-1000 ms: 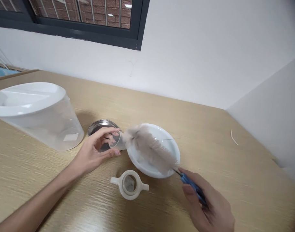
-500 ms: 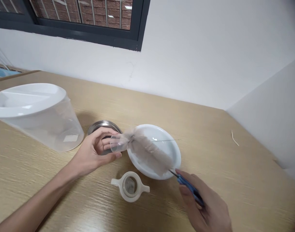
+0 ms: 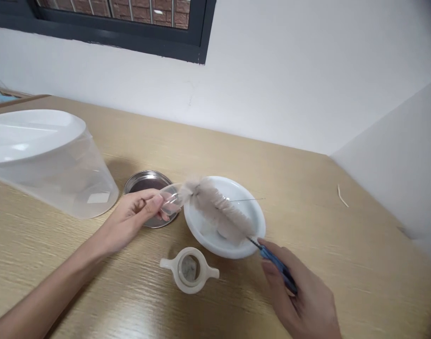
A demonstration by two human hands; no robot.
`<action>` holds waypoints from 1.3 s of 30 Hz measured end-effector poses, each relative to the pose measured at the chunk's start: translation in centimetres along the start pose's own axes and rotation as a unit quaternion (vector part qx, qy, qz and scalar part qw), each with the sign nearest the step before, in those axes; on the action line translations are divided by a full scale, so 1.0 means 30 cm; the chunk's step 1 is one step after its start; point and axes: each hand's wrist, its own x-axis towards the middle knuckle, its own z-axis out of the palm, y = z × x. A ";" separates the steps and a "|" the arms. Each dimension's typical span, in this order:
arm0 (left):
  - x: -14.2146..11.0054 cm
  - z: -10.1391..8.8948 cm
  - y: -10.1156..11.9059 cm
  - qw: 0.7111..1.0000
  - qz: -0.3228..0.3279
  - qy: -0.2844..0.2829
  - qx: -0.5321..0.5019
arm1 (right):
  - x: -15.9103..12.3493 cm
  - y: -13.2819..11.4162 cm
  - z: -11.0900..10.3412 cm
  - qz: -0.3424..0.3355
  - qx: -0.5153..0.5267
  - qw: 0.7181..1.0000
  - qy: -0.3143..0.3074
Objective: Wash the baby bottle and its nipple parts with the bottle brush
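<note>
My left hand (image 3: 139, 214) pinches a small clear plastic cup (image 3: 171, 200) between thumb and fingers. The fluffy tip of a bottle brush (image 3: 224, 212) sits at the cup's mouth. My right hand (image 3: 302, 289) is closed round the brush's blue handle. Beneath the bristles lies a white bowl (image 3: 258, 226), with a thin wire (image 3: 247, 200) reaching over its far rim. A shallow round metal dish (image 3: 152, 176) is partly hidden behind my left hand. Nearer to me stands a cream-coloured ring-shaped piece with two side tabs (image 3: 190, 270); something greyish shows inside it.
A large translucent container with a white lid (image 3: 91, 174) stands at the left. One short pale strip (image 3: 342, 195) lies on the wooden table (image 3: 293, 174) at the right. White walls (image 3: 272, 70) bound the far and right sides, with a dark-framed window (image 3: 196, 42) above.
My left hand's grip has shifted: the thumb now presses on the cup's near side, where before it lay below. The cup has tilted. The view has moved slightly.
</note>
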 end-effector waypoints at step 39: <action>0.004 0.065 -0.029 0.979 0.138 0.115 0.100 | -0.001 0.009 -0.005 -0.034 0.018 0.999 0.015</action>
